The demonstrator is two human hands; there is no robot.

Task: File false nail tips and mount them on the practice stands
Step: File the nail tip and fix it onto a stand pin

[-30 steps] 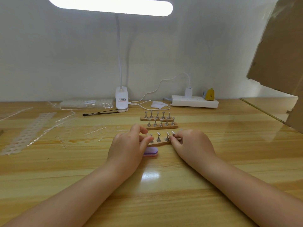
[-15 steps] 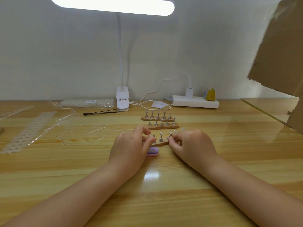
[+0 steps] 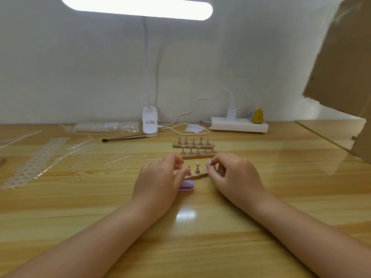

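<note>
Three wooden practice stands with small metal pegs lie mid-table. My left hand has thumb and forefinger curled round the left end of the near stand, beside its leftmost peg. At the stand's right end, my right hand pinches a peg between thumb and fingertips; I cannot tell whether a clear nail tip is on it. The two far stands sit just behind, untouched. A purple nail buffer lies on the table, partly under my left hand. Loose clear nail tips lie to the left.
A lamp base with its cable stands at the back, with a white power strip to its right. A thin black tool and plastic tip strips lie at the left. Cardboard leans in at the right.
Both hands stay at the ends of the near stand. My right fingertips have shifted up onto the right-end peg; my left thumb has closed in slightly.
</note>
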